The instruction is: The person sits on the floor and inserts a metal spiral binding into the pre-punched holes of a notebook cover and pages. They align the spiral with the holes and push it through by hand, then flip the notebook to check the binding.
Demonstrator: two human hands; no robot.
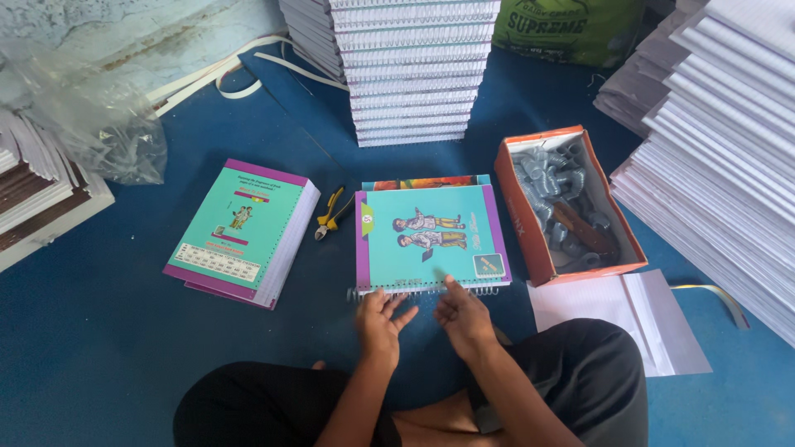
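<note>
Two bare hands of yours rest at the near edge of a teal, purple-bordered spiral-bound notebook (431, 236) lying flat on the blue floor (99, 331); your left hand (379, 321) lies loose and unclenched with fingertips on the wire spiral coil (418, 290); your right hand (464, 316) is likewise relaxed, grasping nothing, one finger touching the cover's lower edge; yellow-handled pliers (331, 212) lie just beside the notebook's left side; an unbound teal book block (240, 233) sits further left; an orange cardboard box of grey coils (567, 203) stands to the right.
</note>
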